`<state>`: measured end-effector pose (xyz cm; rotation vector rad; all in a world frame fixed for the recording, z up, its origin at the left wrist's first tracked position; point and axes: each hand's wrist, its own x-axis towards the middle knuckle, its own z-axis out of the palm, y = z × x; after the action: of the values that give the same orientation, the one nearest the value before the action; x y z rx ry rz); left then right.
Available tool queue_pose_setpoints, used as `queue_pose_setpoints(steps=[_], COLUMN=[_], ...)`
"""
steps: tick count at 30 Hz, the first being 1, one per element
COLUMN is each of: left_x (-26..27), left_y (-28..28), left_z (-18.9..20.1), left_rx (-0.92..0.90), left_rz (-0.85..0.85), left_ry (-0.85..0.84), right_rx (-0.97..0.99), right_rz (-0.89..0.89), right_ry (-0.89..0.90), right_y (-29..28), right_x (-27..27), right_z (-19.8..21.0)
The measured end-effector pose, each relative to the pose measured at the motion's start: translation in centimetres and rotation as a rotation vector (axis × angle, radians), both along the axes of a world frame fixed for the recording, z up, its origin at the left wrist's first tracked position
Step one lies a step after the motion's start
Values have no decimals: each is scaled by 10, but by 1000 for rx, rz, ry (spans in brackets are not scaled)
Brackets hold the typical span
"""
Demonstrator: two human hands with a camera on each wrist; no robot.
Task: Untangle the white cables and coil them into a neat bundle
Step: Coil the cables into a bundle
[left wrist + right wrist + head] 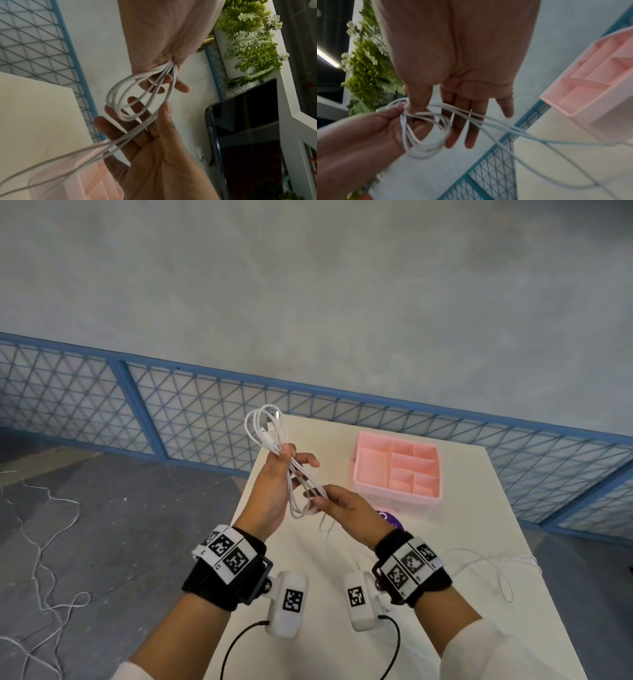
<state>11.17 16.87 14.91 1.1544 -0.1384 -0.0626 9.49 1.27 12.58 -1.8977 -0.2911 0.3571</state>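
Observation:
Above the near left part of the white table (pixel 342 594) I hold a white cable (pixel 265 428) wound in several loops. My left hand (pixel 291 455) pinches the loops at their middle between thumb and fingers; one end of the bundle with two plugs sticks up above it. In the left wrist view the left hand (pixel 171 60) squeezes the strands of the white cable (pixel 118 93) together. My right hand (pixel 318 501) pinches the lower loop end, thumb over the strands. In the right wrist view my right hand (pixel 436 121) has long straight fingers behind the white cable (pixel 426 147), and loose strands trail off right.
A pink divided organiser box (pixel 359 474) stands on the table's far right part, with a purple round thing (pixel 388 518) just in front of it. Another white cable (pixel 496 573) lies on the table at right. More thin cable (pixel 51 542) lies on the floor at left. A blue mesh fence (pixel 205 412) runs behind the table.

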Motion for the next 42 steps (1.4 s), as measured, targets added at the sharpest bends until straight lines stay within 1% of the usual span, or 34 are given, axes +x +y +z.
queue_pose_setpoints(steps=[2,3,6,7,11,13,14,16,17,18,19,20,22,24,25,27,28,30,32,35,39,42], left_x=[0,0,1,4,23,27,27,24,21,18,15,12,7,3,-1,-9,-14,-22,-26,-27,-32,-38], left_y=[1,2,5,8,34,43,44,39,33,28,23,18,10,2,-2,-11,-15,-23,-26,-28,-30,-27], left_z=[-4,-5,-6,-4,4,3,1,-6,-9,-13,-16,-19,-23,-26,-26,-26,-25,-22,-20,-20,-19,-21], left_rx=[25,-5,-241,-296,-451,-433,-405,-328,-276,-217,-151,-88,15,66,97,201,225,151,113,131,169,143], left_rz=[33,51,65,84,177,183,172,122,97,79,64,56,47,39,28,-15,-52,-101,-85,-111,-176,-264], left_ry=[20,46,129,140,155,152,154,186,213,247,284,319,367,403,404,363,326,297,315,325,247,231], right_rx=[11,42,195,208,87,-50,-167,-493,-685,-873,-1013,-1075,-1057,-988,-952,-889,-868,-878,-927,-912,-906,-861], right_rz=[39,74,91,100,225,248,269,298,296,292,278,260,233,219,218,229,237,252,246,189,116,-5], right_ry=[42,71,217,269,439,510,505,401,281,120,-42,-187,-412,-563,-605,-629,-626,-622,-645,-621,-575,-521], right_y=[-1,0,-1,-3,-24,-34,-37,-41,-41,-39,-35,-30,-19,-8,-3,8,13,17,16,7,1,-10], right_x=[-5,-9,-21,-26,-46,-45,-41,-26,-17,-9,-3,-1,0,-2,-4,-7,-6,-5,-1,3,4,7], right_z=[-3,-4,-14,-19,-47,-51,-49,-39,-31,-22,-11,1,24,44,52,63,66,69,68,65,66,70])
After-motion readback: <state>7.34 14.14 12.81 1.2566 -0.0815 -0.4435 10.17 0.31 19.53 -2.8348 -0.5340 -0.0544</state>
